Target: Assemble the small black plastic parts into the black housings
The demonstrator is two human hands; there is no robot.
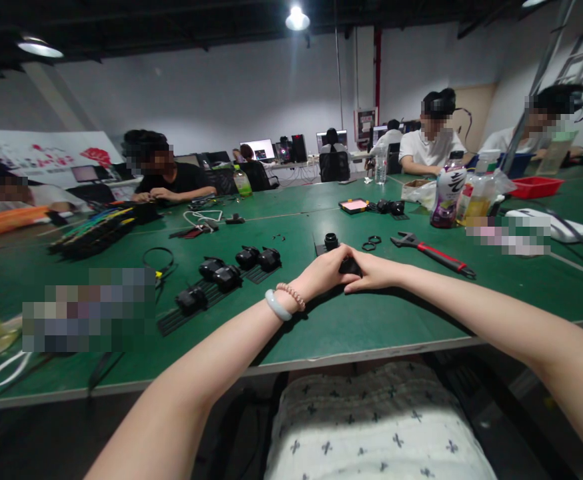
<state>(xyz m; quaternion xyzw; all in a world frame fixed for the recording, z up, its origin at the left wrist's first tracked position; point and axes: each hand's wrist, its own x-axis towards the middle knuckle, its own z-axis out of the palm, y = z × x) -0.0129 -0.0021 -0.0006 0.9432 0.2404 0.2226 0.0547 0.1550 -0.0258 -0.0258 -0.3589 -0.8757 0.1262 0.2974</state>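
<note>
My left hand (pixel 324 270) and my right hand (pixel 371 270) meet over the green table (pixel 321 327), fingers closed together on a small black part (pixel 350 266) that is mostly hidden between them. Just behind the hands a small black cylinder (pixel 331 241) stands on a dark ribbed strip. Two black rings (pixel 371 243) lie to its right. A wrench with a red handle (pixel 431 253) lies right of the rings. My left wrist wears a pale bangle and a bead bracelet.
Several black camera-like parts (pixel 231 272) sit on ribbed strips to the left. Bottles (pixel 446 193) and a red tray (pixel 535 187) stand at the right. Cables and tools (pixel 96 230) lie far left. Other people sit around the table's far side.
</note>
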